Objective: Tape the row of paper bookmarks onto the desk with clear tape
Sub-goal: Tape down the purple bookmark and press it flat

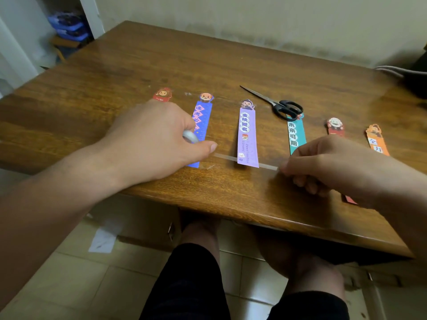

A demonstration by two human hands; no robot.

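Observation:
Several paper bookmarks lie in a row on the wooden desk point(161, 61): a red one point(163, 94), a blue one point(203, 116), a lilac one point(247, 135), a teal one point(296, 135), a dark red one point(335, 127) and an orange one point(376, 140). A strip of clear tape point(227, 157) stretches across the lilac bookmark's lower end. My left hand point(152, 139) holds the white tape roll point(190, 136) over the blue bookmark, thumb on the strip's left end. My right hand point(332, 165) pinches the strip's right end.
Black-handled scissors point(280, 105) lie just behind the teal bookmark. A dark object point(416, 75) sits at the desk's far right corner. The desk's near edge runs just below my hands; my knees and a tiled floor show beneath. Blue boxes point(69, 25) stand far left.

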